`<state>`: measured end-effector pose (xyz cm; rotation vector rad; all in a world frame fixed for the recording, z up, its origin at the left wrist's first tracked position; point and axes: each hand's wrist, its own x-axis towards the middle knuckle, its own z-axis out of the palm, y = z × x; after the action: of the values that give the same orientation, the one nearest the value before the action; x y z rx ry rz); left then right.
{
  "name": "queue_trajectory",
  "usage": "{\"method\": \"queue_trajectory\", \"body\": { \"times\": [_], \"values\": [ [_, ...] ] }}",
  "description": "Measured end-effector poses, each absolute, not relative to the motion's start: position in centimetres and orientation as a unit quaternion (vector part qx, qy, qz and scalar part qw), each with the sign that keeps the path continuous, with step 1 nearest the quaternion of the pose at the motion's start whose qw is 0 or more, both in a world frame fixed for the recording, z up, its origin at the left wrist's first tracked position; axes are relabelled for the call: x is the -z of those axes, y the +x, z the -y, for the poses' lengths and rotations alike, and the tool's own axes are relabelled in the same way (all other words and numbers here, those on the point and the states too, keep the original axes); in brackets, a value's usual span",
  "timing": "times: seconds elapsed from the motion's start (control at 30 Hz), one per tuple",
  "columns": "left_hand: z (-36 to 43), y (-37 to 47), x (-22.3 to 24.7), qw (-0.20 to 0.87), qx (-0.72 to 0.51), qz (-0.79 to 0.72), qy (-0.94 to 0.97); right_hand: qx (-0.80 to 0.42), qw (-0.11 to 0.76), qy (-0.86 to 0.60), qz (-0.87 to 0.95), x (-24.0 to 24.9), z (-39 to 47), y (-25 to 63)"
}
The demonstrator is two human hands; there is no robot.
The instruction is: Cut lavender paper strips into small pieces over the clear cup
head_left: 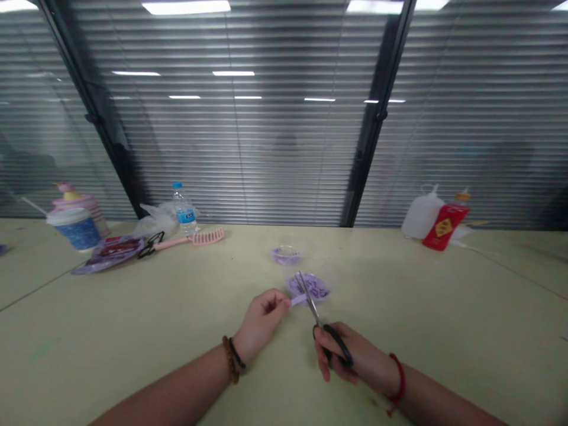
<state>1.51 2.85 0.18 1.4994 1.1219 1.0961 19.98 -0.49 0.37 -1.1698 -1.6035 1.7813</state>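
My left hand (pixel 265 319) pinches a narrow purple strip (pixel 299 300) between thumb and fingers. My right hand (pixel 339 352) is wrapped round the black handles of a pair of scissors (pixel 316 313), whose metal blades point up and to the left. The strip's free end lies at the blades, over the near side of a clear bowl (pixel 326 293) of small purple pieces (pixel 314 285). Whether the blades touch the strip is too small to tell. Just behind stands a second clear container (pixel 286 255) with purple material in it.
At the back left are a blue cup (pixel 77 229), a purple package (pixel 113 251), black-framed glasses (pixel 151 245), a pink hairbrush (pixel 207 237), a plastic bag (pixel 157 220) and a water bottle (pixel 184 210). A white bottle (pixel 421 214) and a red bottle (pixel 446 225) stand at the back right.
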Motion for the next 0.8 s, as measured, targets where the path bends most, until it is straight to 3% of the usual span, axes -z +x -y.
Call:
{"method": "queue_trajectory", "body": {
  "times": [0.8],
  "values": [
    [-3.29, 1.25, 0.38, 0.455, -0.435, -0.47, 0.619, -0.645, 0.252, -0.435, 0.576, -0.33, 0.56, 20.01]
  ]
}}
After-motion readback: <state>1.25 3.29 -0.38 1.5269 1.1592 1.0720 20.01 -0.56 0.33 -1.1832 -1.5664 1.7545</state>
